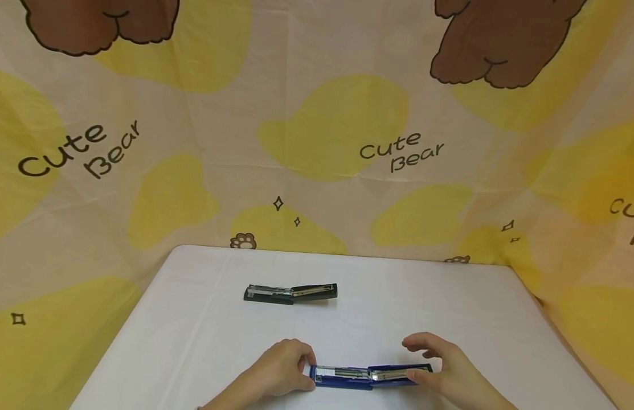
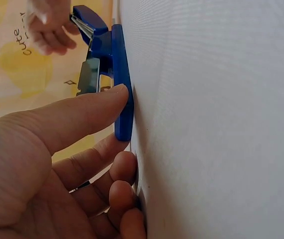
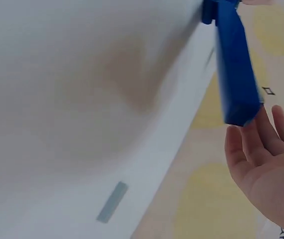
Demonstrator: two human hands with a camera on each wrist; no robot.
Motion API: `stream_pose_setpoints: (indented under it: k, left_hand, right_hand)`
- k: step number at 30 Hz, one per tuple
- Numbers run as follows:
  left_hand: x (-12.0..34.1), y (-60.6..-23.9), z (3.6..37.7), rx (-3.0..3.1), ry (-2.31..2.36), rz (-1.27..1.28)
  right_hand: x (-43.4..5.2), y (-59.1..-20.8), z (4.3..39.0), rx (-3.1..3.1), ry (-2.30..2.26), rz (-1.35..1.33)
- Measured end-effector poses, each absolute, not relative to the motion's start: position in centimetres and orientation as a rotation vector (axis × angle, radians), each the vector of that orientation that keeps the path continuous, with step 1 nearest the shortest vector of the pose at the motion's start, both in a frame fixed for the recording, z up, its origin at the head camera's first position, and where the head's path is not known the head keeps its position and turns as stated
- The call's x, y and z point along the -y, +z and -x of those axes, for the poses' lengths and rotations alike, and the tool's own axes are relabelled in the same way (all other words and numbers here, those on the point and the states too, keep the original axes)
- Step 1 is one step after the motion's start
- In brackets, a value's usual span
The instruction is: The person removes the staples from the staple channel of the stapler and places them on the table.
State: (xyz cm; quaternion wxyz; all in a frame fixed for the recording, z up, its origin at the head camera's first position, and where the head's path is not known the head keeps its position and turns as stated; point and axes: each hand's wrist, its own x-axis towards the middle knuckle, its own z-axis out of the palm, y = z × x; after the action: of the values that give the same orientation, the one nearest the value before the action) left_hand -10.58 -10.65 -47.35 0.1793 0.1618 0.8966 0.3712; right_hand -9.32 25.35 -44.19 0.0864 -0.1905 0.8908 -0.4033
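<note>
A blue stapler (image 1: 347,378) lies opened out flat near the front of the white table, its metal magazine showing. My left hand (image 1: 282,364) pinches the left end of its base; in the left wrist view the thumb (image 2: 97,107) presses one side and a finger is at the other. The stapler's upper arm (image 3: 236,69) rises off the table at the right. Beside that end is my right hand (image 1: 455,370), fingers spread and loosely bent, gripping nothing. Its thumb overlaps the stapler's end in the head view; whether they touch I cannot tell.
Farther back on the white table (image 1: 424,302) lies a black stapler (image 1: 291,292), also opened out. A small grey-green strip (image 3: 112,201) shows on a white surface in the right wrist view. A patterned yellow and beige cloth (image 1: 322,125) hangs behind the table.
</note>
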Motion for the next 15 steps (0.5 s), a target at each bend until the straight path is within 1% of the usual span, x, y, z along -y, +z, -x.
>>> stream_pose_setpoints:
  k: [5, 8, 15]
  left_hand:
    - [10.7, -47.4, 10.5, -2.534, 1.058, -0.457]
    - [10.6, -47.3, 10.6, -2.532, 1.062, -0.456]
    - [10.6, -47.4, 10.6, -2.524, 1.071, -0.461]
  right_hand:
    - [-24.3, -43.5, 9.0, -2.716, -1.306, 0.768]
    - [-23.5, -43.1, 9.0, -2.633, -1.402, 0.794]
    - [-21.6, -42.4, 9.0, -2.359, -1.458, 0.488]
